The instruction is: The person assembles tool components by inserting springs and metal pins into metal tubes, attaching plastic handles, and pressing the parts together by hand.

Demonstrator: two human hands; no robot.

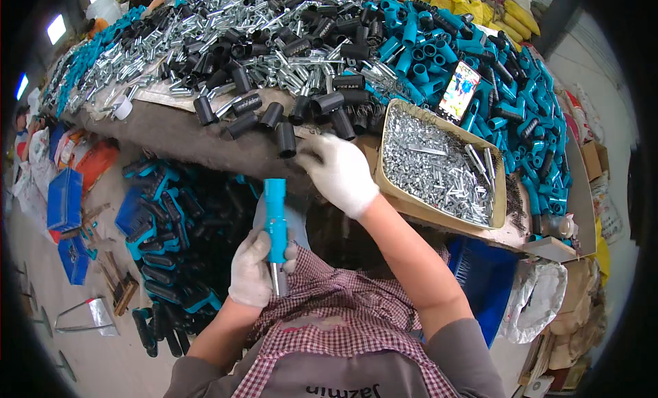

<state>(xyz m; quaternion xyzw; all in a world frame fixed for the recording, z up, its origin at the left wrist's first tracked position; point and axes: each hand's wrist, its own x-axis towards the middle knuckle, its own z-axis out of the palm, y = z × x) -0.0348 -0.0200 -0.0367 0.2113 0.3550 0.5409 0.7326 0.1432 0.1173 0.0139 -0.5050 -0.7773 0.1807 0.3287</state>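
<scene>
My left hand (253, 264), in a white glove, is closed around a teal plastic tool housing (275, 209). The housing stands upright in front of my apron, with a shiny metal tube (279, 280) sticking out of its lower end. Over the table's near edge reaches my white-gloved right hand (339, 172), its fingers bent and a little apart. Its fingertips are just right of a black plastic sleeve (286, 139) that lies at the edge; I see no firm grip on it. More black sleeves (241, 125) lie loose close by.
Metal tubes (205, 28) and teal housings (418, 55) are heaped across the table. A yellowish tray (504, 192) of small metal parts sits at right, beside a phone (459, 90). Below the edge are piled teal-and-black pieces (164, 261) and a blue bin (483, 275).
</scene>
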